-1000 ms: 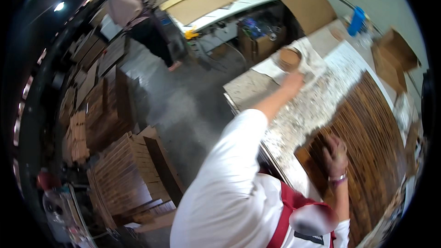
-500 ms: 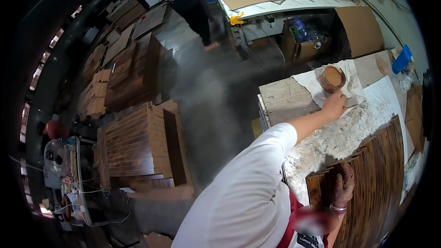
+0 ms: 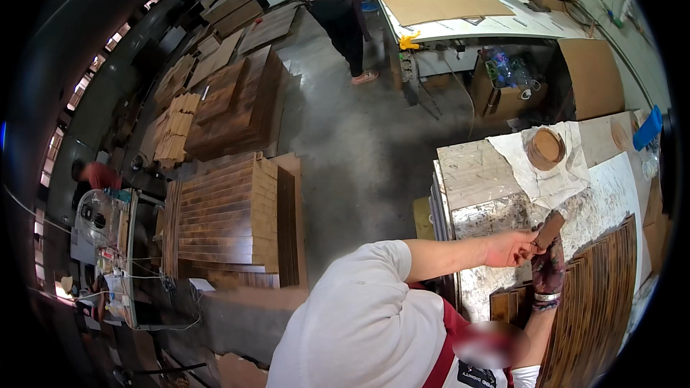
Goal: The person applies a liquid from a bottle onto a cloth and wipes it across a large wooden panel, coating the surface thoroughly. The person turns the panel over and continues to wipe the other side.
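Observation:
My left hand (image 3: 509,248) is closed, its fingertips pinching a small flat brown piece (image 3: 550,229) with straight edges; whether it is a scraper or a bit of wood I cannot tell. My right hand (image 3: 549,271), stained dark and with a band at the wrist, is raised right against that piece. Its fingers are partly hidden. Dark brown wooden strips (image 3: 596,294) lie side by side beneath and beyond my right hand. Farther back on the bench, an open round tub of brown paste (image 3: 546,149) rests on a crumpled white cloth (image 3: 507,154).
The bench top (image 3: 467,223) is smeared with residue. A blue object (image 3: 649,128) stands at its far right. Beyond are a table with cardboard (image 3: 442,1) and a box of bottles (image 3: 503,97). Stacked wooden panels (image 3: 223,219) sit left. A person (image 3: 334,21) stands in the aisle.
My left hand has come back from beside the tub to meet my right hand, and the brown piece now shows between them. My right hand has lifted slightly off the strips.

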### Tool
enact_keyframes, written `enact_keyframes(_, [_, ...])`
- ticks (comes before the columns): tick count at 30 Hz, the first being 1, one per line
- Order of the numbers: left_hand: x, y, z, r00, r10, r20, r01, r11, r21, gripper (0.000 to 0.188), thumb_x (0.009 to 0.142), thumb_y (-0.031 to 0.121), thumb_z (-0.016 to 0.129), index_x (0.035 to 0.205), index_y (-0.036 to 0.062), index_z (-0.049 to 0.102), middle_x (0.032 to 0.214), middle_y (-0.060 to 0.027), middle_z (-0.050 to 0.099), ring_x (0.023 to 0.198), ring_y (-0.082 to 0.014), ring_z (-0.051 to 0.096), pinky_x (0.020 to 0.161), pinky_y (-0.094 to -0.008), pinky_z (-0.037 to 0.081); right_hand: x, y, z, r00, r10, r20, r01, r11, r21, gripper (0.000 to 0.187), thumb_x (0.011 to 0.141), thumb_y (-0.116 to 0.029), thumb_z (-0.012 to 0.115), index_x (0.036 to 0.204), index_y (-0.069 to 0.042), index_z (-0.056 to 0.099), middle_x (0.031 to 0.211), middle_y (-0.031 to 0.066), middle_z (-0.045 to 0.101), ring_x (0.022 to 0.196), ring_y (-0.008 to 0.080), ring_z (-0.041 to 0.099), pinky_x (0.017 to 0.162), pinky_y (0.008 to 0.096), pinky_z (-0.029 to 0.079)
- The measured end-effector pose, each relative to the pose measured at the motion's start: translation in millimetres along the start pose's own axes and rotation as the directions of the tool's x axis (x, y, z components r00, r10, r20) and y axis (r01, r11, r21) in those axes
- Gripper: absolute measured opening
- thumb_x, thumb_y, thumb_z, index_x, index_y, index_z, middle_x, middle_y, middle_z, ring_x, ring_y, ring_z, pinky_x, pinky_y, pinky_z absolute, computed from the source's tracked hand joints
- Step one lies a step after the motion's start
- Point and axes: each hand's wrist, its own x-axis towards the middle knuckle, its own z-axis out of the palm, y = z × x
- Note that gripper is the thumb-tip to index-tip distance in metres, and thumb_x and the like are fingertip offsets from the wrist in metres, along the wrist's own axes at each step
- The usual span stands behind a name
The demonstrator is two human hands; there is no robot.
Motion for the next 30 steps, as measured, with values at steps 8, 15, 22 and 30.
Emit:
enact_keyframes(8, [7,-11,1,0.989,-0.015,0.146,0.008,0.999,0.048,0.039,0.097,0.045,0.056,0.118,0.0115,0.058,0.110,-0.0038,0.067,0.079,-0.0112,0.056,0.069,-0.0246,0.045,-19,11,-45,0.989,-0.012,-0.150,0.022,0.997,0.067,0.070,0.086,-0.021,0.068,0.143,-0.001,0.035,0.129,0.0150,0.056,0.110,0.0241,0.059,0.094,0.0358,0.052])
enact_keyframes(15, [-28,129,-33,0.809,0.588,0.017,-0.088,0.093,0.992,0.010,0.093,0.006,0.060,0.098,0.0027,0.067,0.091,-0.0025,0.069,0.085,-0.0116,0.063,0.077,-0.0298,0.051,5,-28,2,0.960,0.022,-0.279,-0.005,0.998,0.058,0.049,0.090,-0.031,0.068,0.128,-0.006,0.049,0.096,0.0116,0.061,0.071,0.0179,0.059,0.060,0.0287,0.048])
enact_keyframes(22, [31,216,-3,0.721,0.473,0.507,-0.081,-0.669,0.739,0.011,0.082,0.014,0.070,0.090,0.0062,0.068,0.088,-0.0087,0.062,0.087,-0.0298,0.061,0.074,-0.0382,0.049,20,-33,9,0.887,0.054,-0.458,-0.022,0.997,0.075,0.046,0.097,-0.026,0.059,0.135,-0.003,0.049,0.084,0.0050,0.062,0.064,0.0107,0.059,0.054,0.0229,0.048])
enact_keyframes(30, [69,236,-15,0.783,0.225,0.580,-0.078,-0.889,0.451,0.012,0.082,0.020,0.069,0.091,0.0116,0.069,0.090,-0.0039,0.060,0.090,-0.0262,0.061,0.072,-0.0402,0.051,53,-35,5,0.937,0.065,-0.343,-0.048,0.997,0.058,0.039,0.096,-0.020,0.058,0.128,0.001,0.052,0.093,0.0071,0.063,0.074,0.0136,0.060,0.065,0.0257,0.051])
